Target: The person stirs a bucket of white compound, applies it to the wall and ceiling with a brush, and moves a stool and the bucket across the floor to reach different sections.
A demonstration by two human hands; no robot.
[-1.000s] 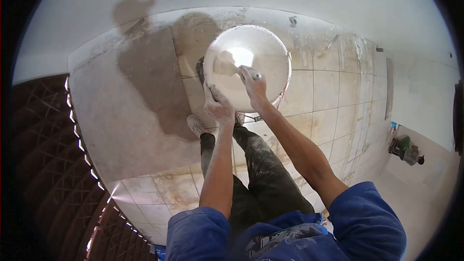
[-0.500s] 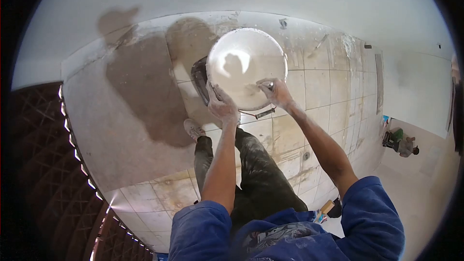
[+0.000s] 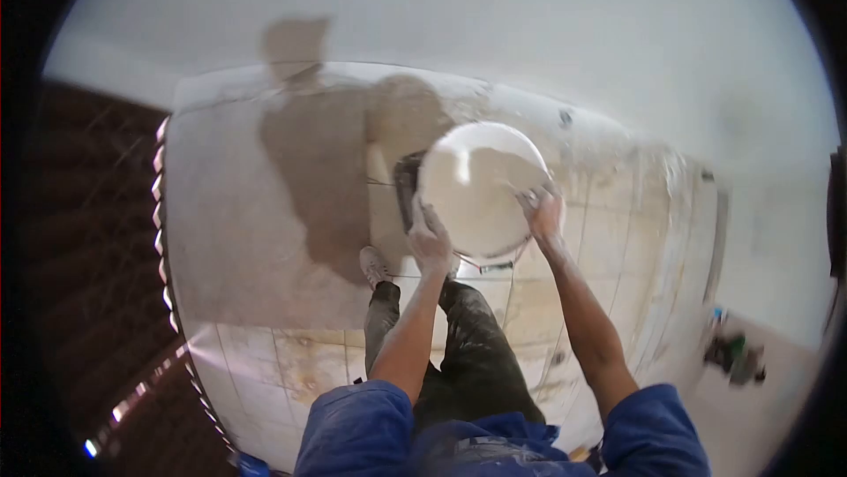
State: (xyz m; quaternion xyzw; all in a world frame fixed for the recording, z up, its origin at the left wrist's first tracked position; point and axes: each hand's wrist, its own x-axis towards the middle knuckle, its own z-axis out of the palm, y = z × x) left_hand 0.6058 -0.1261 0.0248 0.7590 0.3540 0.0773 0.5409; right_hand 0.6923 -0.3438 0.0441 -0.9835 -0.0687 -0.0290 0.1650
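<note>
A round white bucket [image 3: 540, 159] holds a pale, creamy liquid [image 3: 481, 203] with a bright reflection and a shadow across its surface. My left hand [image 3: 430, 239] grips the bucket's near-left rim, its fingers along the edge. Over the right side of the bucket, my right hand [image 3: 543, 210] is closed, fingers pinched together. A thin, pale thing seems to stick out from those fingers towards the liquid, too blurred to name. Both hands are coated in whitish residue. The bucket's wire handle with its dark grip [image 3: 496, 267] hangs on the near side.
A black object [image 3: 407, 184] stands against the bucket's left side. Stained tiles [image 3: 503, 305] and a grey sheet-like area [image 3: 238, 239] cover the floor. A pale wall [image 3: 494, 18] rises beyond. Another person [image 3: 736, 359] is low at the far right. Dark latticework [image 3: 97, 212] lies left.
The view has swung, so the bucket and my hands appear lower and further right. My right hand has shifted from the near-right part of the bucket towards its right rim. My left hand keeps its hold.
</note>
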